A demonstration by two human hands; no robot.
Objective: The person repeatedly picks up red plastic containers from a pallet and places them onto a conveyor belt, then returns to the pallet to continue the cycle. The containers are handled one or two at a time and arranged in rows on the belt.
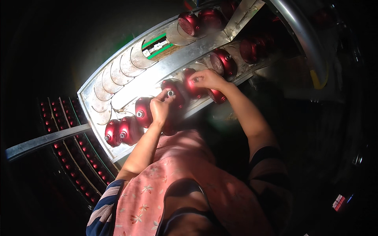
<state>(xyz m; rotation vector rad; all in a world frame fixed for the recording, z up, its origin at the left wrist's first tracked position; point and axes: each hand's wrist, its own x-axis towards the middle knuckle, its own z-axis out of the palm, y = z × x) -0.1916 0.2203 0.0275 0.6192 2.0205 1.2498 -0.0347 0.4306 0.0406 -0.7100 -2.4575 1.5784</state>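
Shiny red rounded metal bodies with short silver neck fittings stand in a row along the near side of a pale metal bench. My left hand (pixel 160 108) is closed, thumb and fingertips at a silver ring fitting (pixel 170 93) in front of one red body (pixel 178 103). Whether the ring sits on that body or is held free of it I cannot tell. Pinched together, the fingers of my right hand (pixel 212 80) are at the upper part of another red body (pixel 191 87). Anything between those fingertips is too small to name. Left of my left hand sits a red body (pixel 142 112) with its fitting showing.
Two more red bodies (pixel 125 131) stand at the bench's left end. Others (pixel 223 63) stand to the right and at the far edge. Curved metal plates (pixel 118 72) line the far side. A bent metal tube (pixel 301 31) rises at right; racks of red parts (pixel 75 157) lie at left.
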